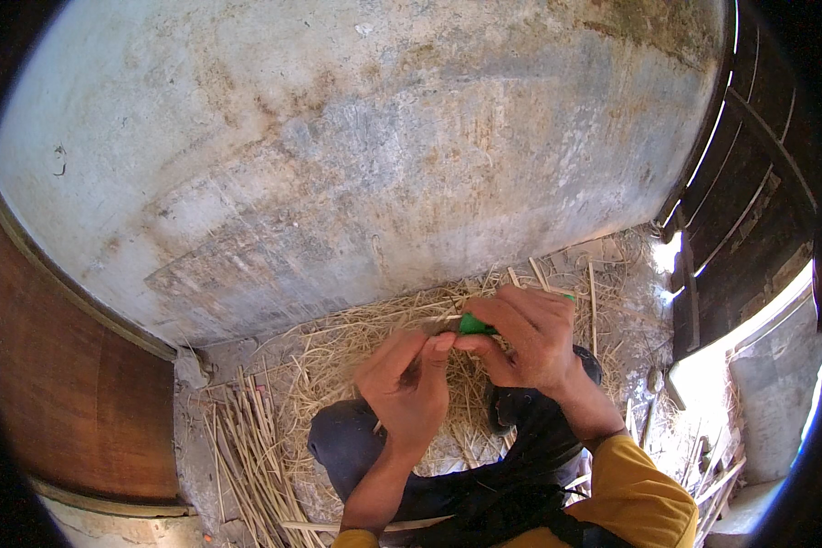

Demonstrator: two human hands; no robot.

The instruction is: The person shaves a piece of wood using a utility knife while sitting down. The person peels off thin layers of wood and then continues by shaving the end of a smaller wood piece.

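Observation:
My right hand (534, 338) is closed around a green-handled tool (475, 324). Green shows on both sides of the fist, and a thin, pale, blade-like piece points left from it; its exact kind is hard to make out. Close beside it, my left hand (406, 379) is pinched, thumb tip almost touching the right hand's fingertips. A thin strip (377, 426) pokes out below the left palm, while the rest of it is hidden by the fingers. Both hands are above my bent legs in dark trousers (347, 443).
Pale shavings (329, 365) cover the floor around my legs. A bundle of long, narrow strips (256, 447) lies to the left. Ahead rises a stained, whitish wall (384, 164). A brown wooden panel (82, 365) stands at left, dark slatted boards (749, 173) at right.

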